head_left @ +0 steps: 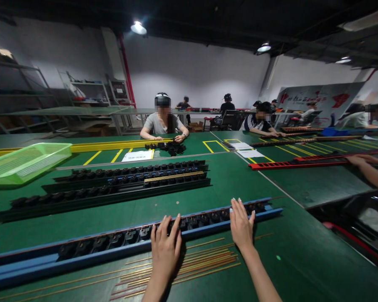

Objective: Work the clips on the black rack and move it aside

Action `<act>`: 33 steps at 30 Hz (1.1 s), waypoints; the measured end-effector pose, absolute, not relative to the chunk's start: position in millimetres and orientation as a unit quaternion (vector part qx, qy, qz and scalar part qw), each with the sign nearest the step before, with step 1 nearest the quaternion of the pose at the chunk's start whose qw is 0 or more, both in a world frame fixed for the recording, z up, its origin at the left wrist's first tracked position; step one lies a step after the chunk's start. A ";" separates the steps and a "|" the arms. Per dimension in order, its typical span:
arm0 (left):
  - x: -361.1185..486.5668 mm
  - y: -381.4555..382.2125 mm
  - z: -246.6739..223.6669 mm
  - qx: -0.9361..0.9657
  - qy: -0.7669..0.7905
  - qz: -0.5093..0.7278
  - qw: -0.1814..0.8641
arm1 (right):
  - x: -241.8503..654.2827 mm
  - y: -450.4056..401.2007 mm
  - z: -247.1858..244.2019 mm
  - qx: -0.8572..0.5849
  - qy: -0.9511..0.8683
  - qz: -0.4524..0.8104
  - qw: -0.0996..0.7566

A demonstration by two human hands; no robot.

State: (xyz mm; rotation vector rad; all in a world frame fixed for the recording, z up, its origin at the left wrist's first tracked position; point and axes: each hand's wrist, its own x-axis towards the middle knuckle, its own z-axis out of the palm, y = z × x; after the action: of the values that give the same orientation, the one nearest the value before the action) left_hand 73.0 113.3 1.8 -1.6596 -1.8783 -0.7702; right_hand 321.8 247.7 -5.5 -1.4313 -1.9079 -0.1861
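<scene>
A long blue channel (208, 229) lies across the green table, with a row of black parts (116, 240) inside it and a thin copper-coloured rod along its far side. My left hand (166, 247) rests over the middle of the channel, fingers spread on the black parts. Farther right, my right hand (241, 224) lies on the channel with its fingers stretched out across the far edge, thumb apart. Neither hand visibly grips anything. Several thin brass-coloured rods (204, 262) are spread on the table just in front of the channel, partly behind my left forearm.
Beyond the channel lie black rails (176, 184) holding black parts and rods. A light green basket (28, 161) stands at the left. Red rails (280, 165) lie at the right, near another person's hand. Across the table a person sits by a yellow rail (113, 146).
</scene>
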 end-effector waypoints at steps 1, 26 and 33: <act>72.7 113.4 1.6 -0.613 -0.690 -0.286 0.257 | 322.5 248.1 -5.9 -0.557 -0.743 -0.073 0.364; 74.6 115.9 2.0 -0.601 -0.688 -0.332 0.233 | 333.5 258.5 -6.4 -0.486 -0.785 -0.126 0.363; 70.9 116.1 -0.4 -0.610 -0.683 -0.317 0.247 | 355.0 260.9 3.4 -0.481 -0.807 -0.108 0.324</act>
State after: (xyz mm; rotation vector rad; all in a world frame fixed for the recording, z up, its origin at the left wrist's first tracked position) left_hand 70.9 116.1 -0.4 -1.6638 -1.8614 -0.8640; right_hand 355.0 260.9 3.4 -1.2621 -2.1184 -0.2842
